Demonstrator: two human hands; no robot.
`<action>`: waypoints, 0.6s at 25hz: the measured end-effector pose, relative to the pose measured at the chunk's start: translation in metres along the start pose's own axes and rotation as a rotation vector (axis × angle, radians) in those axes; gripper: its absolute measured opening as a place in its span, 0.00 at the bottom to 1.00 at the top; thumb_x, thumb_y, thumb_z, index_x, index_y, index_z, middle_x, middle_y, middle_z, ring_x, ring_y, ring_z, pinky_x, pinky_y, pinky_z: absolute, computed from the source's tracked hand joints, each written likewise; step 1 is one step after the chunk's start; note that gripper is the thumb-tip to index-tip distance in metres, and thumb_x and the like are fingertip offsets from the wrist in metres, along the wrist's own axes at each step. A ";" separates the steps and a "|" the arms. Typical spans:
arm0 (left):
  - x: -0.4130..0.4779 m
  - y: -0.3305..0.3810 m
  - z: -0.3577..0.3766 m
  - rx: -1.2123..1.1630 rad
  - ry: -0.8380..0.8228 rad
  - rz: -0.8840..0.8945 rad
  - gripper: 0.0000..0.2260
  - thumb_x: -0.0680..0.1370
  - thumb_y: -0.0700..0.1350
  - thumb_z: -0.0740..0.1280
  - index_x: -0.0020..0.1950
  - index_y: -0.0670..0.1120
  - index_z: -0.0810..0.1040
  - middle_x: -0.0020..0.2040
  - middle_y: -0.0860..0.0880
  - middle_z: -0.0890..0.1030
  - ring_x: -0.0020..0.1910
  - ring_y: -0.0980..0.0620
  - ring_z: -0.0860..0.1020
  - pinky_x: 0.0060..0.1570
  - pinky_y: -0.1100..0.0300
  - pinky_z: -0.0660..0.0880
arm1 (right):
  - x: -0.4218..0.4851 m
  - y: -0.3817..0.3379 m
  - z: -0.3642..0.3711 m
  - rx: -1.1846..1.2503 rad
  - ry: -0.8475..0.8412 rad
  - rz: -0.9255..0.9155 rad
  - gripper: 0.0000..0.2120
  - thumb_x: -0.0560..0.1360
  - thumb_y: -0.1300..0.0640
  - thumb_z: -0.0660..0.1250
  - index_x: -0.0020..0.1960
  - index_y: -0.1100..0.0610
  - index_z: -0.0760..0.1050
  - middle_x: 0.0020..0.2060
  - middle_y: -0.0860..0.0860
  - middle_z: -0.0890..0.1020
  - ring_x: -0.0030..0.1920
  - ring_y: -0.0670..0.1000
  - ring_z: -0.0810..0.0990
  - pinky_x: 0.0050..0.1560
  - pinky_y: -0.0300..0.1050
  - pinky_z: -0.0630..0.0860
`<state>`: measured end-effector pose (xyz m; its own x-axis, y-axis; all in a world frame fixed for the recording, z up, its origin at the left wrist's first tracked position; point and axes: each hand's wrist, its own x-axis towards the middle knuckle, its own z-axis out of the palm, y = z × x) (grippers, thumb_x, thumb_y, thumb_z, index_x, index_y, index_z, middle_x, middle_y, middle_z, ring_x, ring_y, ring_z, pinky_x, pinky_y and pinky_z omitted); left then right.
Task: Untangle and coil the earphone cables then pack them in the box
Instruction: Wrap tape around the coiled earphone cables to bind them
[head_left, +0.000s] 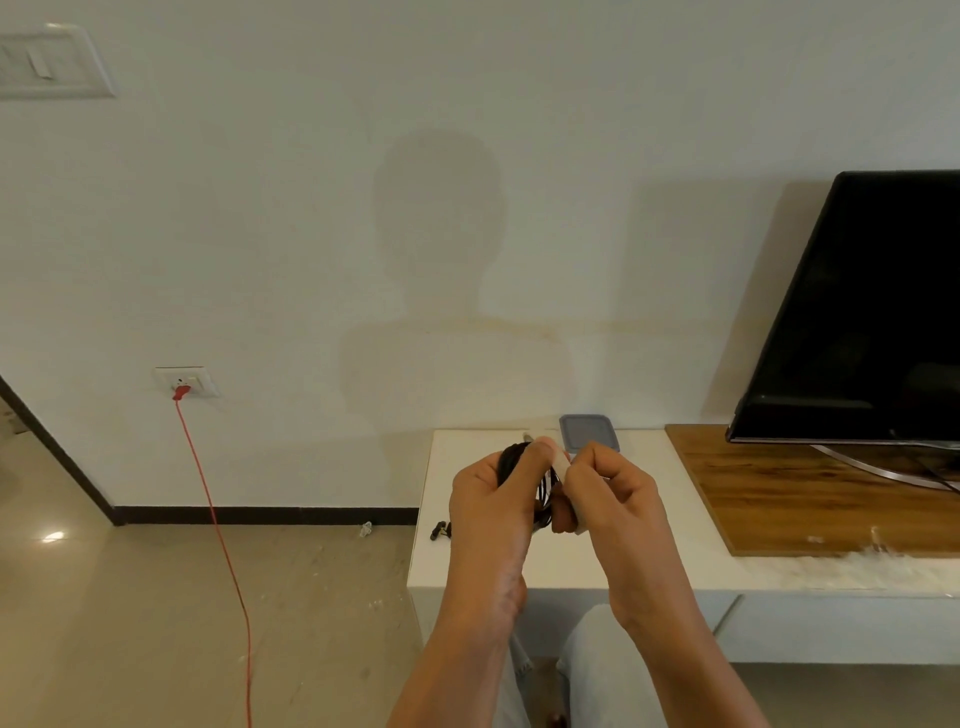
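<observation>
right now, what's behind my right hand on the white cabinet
A grey lidded box; the right hand covers its near edge, and the lid hides anything inside.

I face a plain off-white wall (311, 208), with a soft shadow of a head and shoulders (441, 218) at its centre. A pale switch plate (49, 62) sits high on the far left. Lower left, a white socket (184, 382) holds a red plug, and its red cord (218, 530) trails across the glossy beige floor (130, 623) toward me. A dark skirting strip (260, 515) lines the wall's foot. On the right stands a low white unit (649, 566). Its wooden panel (779, 493) carries a black television (872, 312), screen dark.
</observation>
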<state>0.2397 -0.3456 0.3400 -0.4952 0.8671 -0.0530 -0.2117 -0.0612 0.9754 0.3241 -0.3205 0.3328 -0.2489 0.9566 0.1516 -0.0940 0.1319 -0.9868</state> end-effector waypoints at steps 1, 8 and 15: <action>0.001 0.001 0.000 -0.002 0.010 0.001 0.11 0.76 0.45 0.67 0.37 0.40 0.79 0.31 0.45 0.76 0.26 0.55 0.72 0.27 0.69 0.71 | 0.000 0.001 -0.001 -0.016 -0.018 -0.001 0.10 0.77 0.61 0.62 0.39 0.65 0.73 0.24 0.51 0.76 0.27 0.43 0.74 0.32 0.32 0.75; 0.003 0.007 0.000 -0.020 0.030 -0.006 0.11 0.76 0.45 0.67 0.38 0.40 0.78 0.30 0.45 0.75 0.22 0.57 0.69 0.26 0.70 0.70 | -0.004 -0.002 -0.004 -0.016 -0.042 -0.039 0.10 0.78 0.65 0.58 0.41 0.61 0.76 0.27 0.51 0.80 0.31 0.45 0.77 0.37 0.33 0.76; 0.004 0.006 -0.001 -0.022 0.048 -0.026 0.10 0.76 0.45 0.67 0.37 0.41 0.78 0.31 0.45 0.76 0.24 0.56 0.70 0.27 0.68 0.70 | -0.004 -0.001 -0.004 0.010 -0.056 -0.017 0.12 0.78 0.66 0.57 0.42 0.62 0.77 0.27 0.51 0.81 0.31 0.44 0.76 0.38 0.33 0.76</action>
<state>0.2357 -0.3429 0.3455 -0.5294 0.8437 -0.0892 -0.2429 -0.0500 0.9688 0.3295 -0.3235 0.3329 -0.3006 0.9382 0.1714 -0.1079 0.1451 -0.9835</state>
